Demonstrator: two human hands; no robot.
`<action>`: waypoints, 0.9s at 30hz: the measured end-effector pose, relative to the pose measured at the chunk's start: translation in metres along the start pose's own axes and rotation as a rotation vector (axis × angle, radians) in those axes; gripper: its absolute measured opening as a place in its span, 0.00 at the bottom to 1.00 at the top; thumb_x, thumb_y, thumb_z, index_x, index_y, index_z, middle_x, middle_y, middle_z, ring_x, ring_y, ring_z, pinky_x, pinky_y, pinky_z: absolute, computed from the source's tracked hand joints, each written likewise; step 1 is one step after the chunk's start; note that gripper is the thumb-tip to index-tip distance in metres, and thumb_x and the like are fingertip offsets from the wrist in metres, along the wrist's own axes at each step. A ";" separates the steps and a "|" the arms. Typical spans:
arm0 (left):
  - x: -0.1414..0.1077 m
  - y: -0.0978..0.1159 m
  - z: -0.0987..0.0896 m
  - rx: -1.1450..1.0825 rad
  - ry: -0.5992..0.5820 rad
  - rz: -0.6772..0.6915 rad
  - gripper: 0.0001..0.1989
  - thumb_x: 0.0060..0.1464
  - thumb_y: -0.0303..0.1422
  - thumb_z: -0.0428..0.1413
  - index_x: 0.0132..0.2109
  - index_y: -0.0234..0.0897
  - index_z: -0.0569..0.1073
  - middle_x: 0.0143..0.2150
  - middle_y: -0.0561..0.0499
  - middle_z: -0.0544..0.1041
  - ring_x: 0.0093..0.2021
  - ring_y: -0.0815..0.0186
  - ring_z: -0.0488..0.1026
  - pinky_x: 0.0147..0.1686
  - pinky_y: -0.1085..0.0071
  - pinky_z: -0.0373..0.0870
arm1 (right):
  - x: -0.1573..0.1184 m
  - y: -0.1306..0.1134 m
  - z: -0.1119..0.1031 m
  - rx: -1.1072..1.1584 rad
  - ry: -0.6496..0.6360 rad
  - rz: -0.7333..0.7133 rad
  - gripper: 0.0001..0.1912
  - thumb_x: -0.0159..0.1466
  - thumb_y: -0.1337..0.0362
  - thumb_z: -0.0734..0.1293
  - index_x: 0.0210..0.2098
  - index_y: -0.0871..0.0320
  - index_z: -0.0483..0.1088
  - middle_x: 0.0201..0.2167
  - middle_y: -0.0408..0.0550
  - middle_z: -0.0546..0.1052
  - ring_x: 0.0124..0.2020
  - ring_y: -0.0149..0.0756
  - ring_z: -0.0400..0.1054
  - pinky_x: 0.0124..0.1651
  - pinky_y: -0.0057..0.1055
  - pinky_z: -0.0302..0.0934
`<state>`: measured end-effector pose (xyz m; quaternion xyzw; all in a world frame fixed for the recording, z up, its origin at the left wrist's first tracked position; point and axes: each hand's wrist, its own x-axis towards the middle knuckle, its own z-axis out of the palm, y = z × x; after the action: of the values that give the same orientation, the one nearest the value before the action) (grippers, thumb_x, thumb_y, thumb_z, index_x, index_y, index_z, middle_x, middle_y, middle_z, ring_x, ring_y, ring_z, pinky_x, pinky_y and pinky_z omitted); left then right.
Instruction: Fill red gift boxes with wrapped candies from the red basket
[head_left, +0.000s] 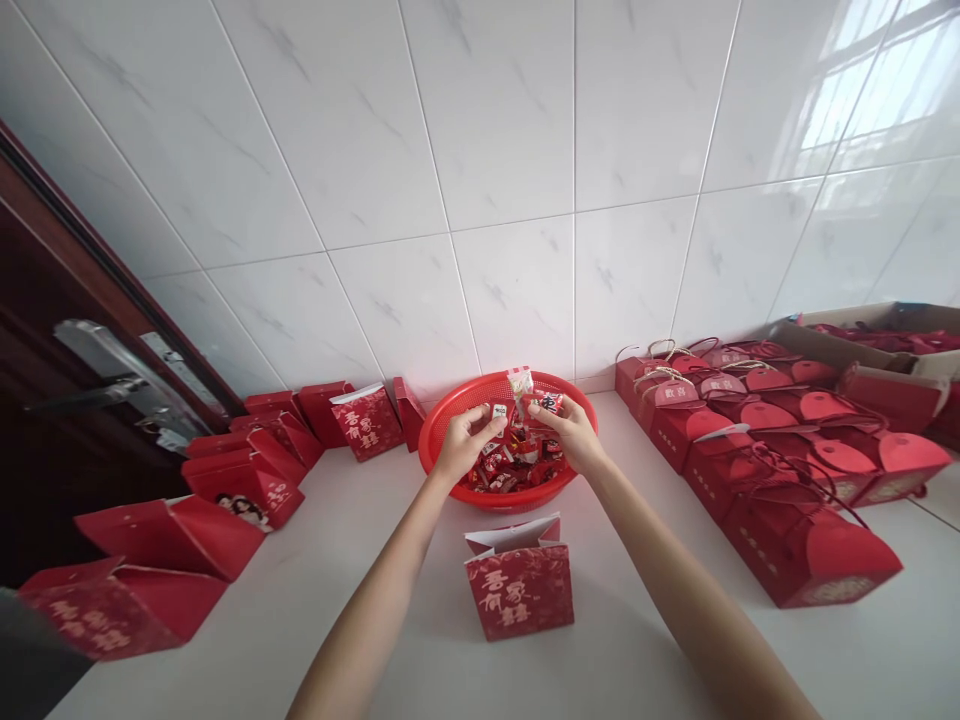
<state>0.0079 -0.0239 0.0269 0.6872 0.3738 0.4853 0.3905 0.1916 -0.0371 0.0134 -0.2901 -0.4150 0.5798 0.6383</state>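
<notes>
Both my hands are over a red plastic basket (439, 425) that holds many small wrapped candies (517, 465). My left hand (469, 440) pinches a small red-and-white wrapped candy (499, 412) at the basket's left side. On the right, my right hand (574, 430) is closed on a red wrapped candy with dark lettering (551, 402). A pale packet (519, 382) stands up at the basket's back, between the hands. Between my forearms, in front of the basket, a red paper gift bag (519, 592) stands upright with its top open.
Several red gift bags (240, 480) stand along the left, one with a white-edged open top (367, 420). Rows of closed red gift boxes (795, 520) with cord handles fill the right. Behind them is a cardboard box (817, 345). A tiled wall (510, 280) rises behind; a door handle (112, 370) is at left.
</notes>
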 end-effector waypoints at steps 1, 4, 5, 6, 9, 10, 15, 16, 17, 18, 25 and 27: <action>-0.003 0.000 0.001 -0.029 0.008 -0.015 0.23 0.48 0.50 0.64 0.40 0.33 0.79 0.40 0.46 0.82 0.43 0.57 0.77 0.46 0.64 0.72 | -0.001 -0.001 0.001 -0.010 -0.009 0.002 0.21 0.49 0.56 0.80 0.38 0.58 0.76 0.35 0.46 0.82 0.36 0.39 0.77 0.41 0.35 0.71; -0.014 0.006 0.002 -0.095 0.013 -0.050 0.24 0.48 0.50 0.65 0.42 0.33 0.79 0.43 0.44 0.82 0.47 0.55 0.77 0.50 0.62 0.73 | -0.004 -0.005 0.003 -0.029 -0.027 0.008 0.22 0.49 0.55 0.79 0.39 0.58 0.76 0.36 0.47 0.82 0.37 0.40 0.77 0.42 0.36 0.71; -0.018 0.009 0.002 -0.106 0.012 -0.055 0.24 0.48 0.50 0.65 0.43 0.33 0.79 0.43 0.44 0.82 0.48 0.55 0.77 0.50 0.61 0.73 | -0.005 -0.007 0.005 -0.028 -0.032 0.005 0.21 0.50 0.55 0.79 0.39 0.58 0.76 0.36 0.47 0.82 0.37 0.40 0.77 0.42 0.35 0.71; -0.021 0.013 0.002 -0.111 0.011 -0.057 0.24 0.48 0.50 0.65 0.43 0.33 0.79 0.44 0.44 0.82 0.48 0.54 0.77 0.51 0.61 0.73 | -0.006 -0.009 0.006 -0.025 -0.041 -0.001 0.21 0.50 0.55 0.79 0.39 0.58 0.76 0.37 0.47 0.82 0.37 0.39 0.77 0.42 0.35 0.71; -0.030 0.028 0.000 -0.113 0.017 -0.056 0.23 0.49 0.48 0.65 0.43 0.34 0.78 0.45 0.44 0.82 0.47 0.55 0.77 0.51 0.61 0.73 | -0.010 -0.016 0.010 -0.011 -0.078 -0.022 0.19 0.52 0.55 0.78 0.40 0.57 0.77 0.38 0.47 0.82 0.39 0.40 0.77 0.44 0.35 0.71; -0.033 0.034 0.000 -0.113 0.023 -0.057 0.22 0.49 0.48 0.65 0.43 0.34 0.78 0.45 0.44 0.82 0.47 0.55 0.77 0.50 0.62 0.73 | -0.011 -0.019 0.012 -0.015 -0.093 -0.031 0.19 0.53 0.55 0.78 0.40 0.57 0.77 0.38 0.47 0.82 0.39 0.40 0.77 0.45 0.35 0.71; -0.046 0.056 -0.002 -0.116 0.061 -0.048 0.17 0.51 0.45 0.63 0.41 0.35 0.77 0.41 0.47 0.81 0.44 0.58 0.77 0.46 0.66 0.73 | -0.026 -0.036 0.024 -0.106 -0.163 -0.090 0.19 0.55 0.54 0.77 0.42 0.57 0.77 0.39 0.49 0.82 0.40 0.41 0.76 0.45 0.35 0.70; -0.048 0.059 -0.003 -0.112 0.054 -0.045 0.16 0.52 0.44 0.63 0.41 0.35 0.77 0.41 0.47 0.81 0.43 0.59 0.76 0.46 0.67 0.73 | -0.030 -0.040 0.026 -0.124 -0.176 -0.090 0.19 0.55 0.54 0.77 0.42 0.57 0.77 0.39 0.49 0.82 0.39 0.41 0.76 0.44 0.35 0.70; -0.051 0.063 -0.005 -0.109 0.031 -0.047 0.15 0.53 0.43 0.62 0.41 0.35 0.77 0.40 0.47 0.81 0.42 0.59 0.76 0.45 0.67 0.73 | -0.034 -0.043 0.029 -0.143 -0.189 -0.083 0.18 0.55 0.54 0.77 0.41 0.57 0.77 0.38 0.48 0.82 0.39 0.41 0.76 0.42 0.35 0.71; -0.053 0.066 -0.007 -0.106 -0.008 -0.053 0.15 0.53 0.42 0.61 0.41 0.35 0.77 0.40 0.47 0.81 0.41 0.60 0.76 0.45 0.67 0.73 | -0.038 -0.047 0.031 -0.162 -0.201 -0.070 0.18 0.55 0.54 0.76 0.41 0.56 0.77 0.38 0.48 0.81 0.37 0.41 0.76 0.40 0.35 0.71; -0.078 0.090 -0.032 -0.001 -0.227 -0.089 0.09 0.53 0.36 0.57 0.40 0.37 0.77 0.31 0.51 0.77 0.29 0.66 0.71 0.31 0.72 0.69 | -0.057 -0.062 0.037 -0.222 -0.244 -0.075 0.17 0.55 0.57 0.77 0.42 0.55 0.78 0.37 0.47 0.81 0.37 0.40 0.76 0.39 0.35 0.72; -0.086 0.098 -0.039 0.089 -0.291 -0.109 0.13 0.55 0.34 0.55 0.47 0.40 0.77 0.31 0.52 0.77 0.26 0.68 0.70 0.27 0.73 0.66 | -0.061 -0.066 0.038 -0.233 -0.258 -0.075 0.16 0.55 0.58 0.78 0.41 0.54 0.79 0.36 0.46 0.82 0.36 0.39 0.76 0.39 0.35 0.72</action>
<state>-0.0380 -0.1345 0.0921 0.7455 0.3711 0.3416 0.4357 0.1927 -0.1116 0.0761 -0.2696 -0.5684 0.5358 0.5632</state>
